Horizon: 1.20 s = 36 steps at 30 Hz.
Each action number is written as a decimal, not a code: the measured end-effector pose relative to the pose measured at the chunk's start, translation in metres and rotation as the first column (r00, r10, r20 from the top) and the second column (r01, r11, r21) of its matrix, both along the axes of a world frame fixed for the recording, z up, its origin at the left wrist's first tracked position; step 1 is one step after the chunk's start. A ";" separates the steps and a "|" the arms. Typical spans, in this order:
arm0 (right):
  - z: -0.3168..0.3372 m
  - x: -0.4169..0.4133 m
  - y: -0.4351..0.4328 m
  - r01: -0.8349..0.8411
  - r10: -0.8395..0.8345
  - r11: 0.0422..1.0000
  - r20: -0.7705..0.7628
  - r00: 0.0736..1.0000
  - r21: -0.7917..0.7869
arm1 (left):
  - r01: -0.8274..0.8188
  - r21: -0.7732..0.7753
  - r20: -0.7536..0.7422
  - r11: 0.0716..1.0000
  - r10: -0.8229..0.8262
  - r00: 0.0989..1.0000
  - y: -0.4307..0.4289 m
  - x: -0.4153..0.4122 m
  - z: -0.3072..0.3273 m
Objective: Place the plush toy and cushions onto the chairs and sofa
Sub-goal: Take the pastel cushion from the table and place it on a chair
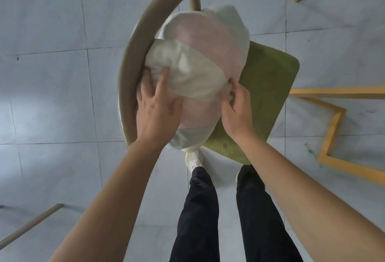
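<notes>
This step puts the cushion on the chair, leaning toward 10 o'clock; left hand presses it, fingers wide; right hand pinches its edge; next, I think, let go gently.

Curved tan wooden backrest wraps the left side of the pink-and-cream striped cushion, blocking entry there; green square seat bare on the right, reachable from front; yellow wooden frame near right; grey tiled floor open left.
</notes>
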State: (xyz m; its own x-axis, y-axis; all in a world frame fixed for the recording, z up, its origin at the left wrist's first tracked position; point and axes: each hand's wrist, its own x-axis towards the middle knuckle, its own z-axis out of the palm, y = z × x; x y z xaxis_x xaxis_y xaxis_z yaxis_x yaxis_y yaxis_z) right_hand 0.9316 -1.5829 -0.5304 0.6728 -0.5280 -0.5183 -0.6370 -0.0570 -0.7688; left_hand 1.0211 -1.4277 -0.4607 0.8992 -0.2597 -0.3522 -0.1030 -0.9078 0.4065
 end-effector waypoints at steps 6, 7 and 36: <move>-0.008 0.002 -0.008 -0.017 0.010 0.979 -0.034 0.999 -0.201 | 0.296 0.154 0.361 0.943 -0.333 0.871 -0.009 -0.036 -0.023; -0.005 0.012 -0.012 -0.029 0.037 0.964 0.028 0.999 -0.264 | 0.338 0.173 0.335 0.925 -0.377 0.863 -0.006 -0.044 -0.028; -0.078 -0.030 0.001 -0.414 0.382 0.896 -0.197 0.903 -0.161 | 0.583 0.429 0.314 0.690 -0.719 0.621 -0.053 0.073 -0.058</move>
State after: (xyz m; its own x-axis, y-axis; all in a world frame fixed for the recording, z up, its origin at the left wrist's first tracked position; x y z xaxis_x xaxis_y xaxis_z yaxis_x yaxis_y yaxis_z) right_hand 0.9011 -1.5819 -0.6085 0.7663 -0.3340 -0.5489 -0.6403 -0.4688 -0.6085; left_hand 1.0945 -1.4812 -0.5183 0.5916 -0.7960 -0.1278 -0.8061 -0.5867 -0.0775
